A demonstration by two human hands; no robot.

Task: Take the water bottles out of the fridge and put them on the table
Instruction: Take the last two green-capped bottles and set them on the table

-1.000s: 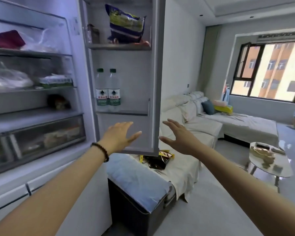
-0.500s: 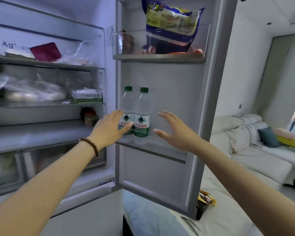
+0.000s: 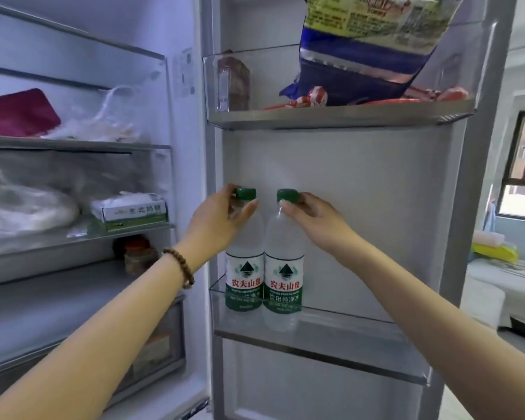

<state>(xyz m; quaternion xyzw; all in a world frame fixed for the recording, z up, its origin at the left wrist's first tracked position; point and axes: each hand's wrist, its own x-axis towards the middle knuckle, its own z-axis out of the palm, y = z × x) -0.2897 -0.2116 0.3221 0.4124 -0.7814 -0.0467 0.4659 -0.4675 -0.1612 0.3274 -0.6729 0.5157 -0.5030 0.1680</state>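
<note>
Your left hand (image 3: 222,221) is wrapped around the neck and shoulder of the left water bottle (image 3: 244,268), fingers curled just under its green cap (image 3: 245,193), with a beaded bracelet (image 3: 181,268) on that wrist. Your right hand (image 3: 312,218) is pinched on the neck of the right water bottle (image 3: 284,277), thumb and fingers closed right below its green cap (image 3: 288,195). So both hands are closed, each holding its own bottle.

The two bottles stand upright and touching each other in the lower door bin (image 3: 331,328) of the open fridge door, bases down behind the clear rail. Neither looks lifted clear yet.

They look full, so expect real weight for their size, and the thin clear plastic will give if you squeeze the body. The walls look misted, which suggests cold, possibly damp and slippery surfaces. The stiff neck ring under each cap is a sound place to hold for a straight lift over the rail; once out, you may want to shift your grip down onto the labelled waist for carrying.

Above, the upper door bin (image 3: 340,116) holds a big blue and yellow bag (image 3: 370,56), so lift no higher than you need. The desk is not in view from here.
</note>
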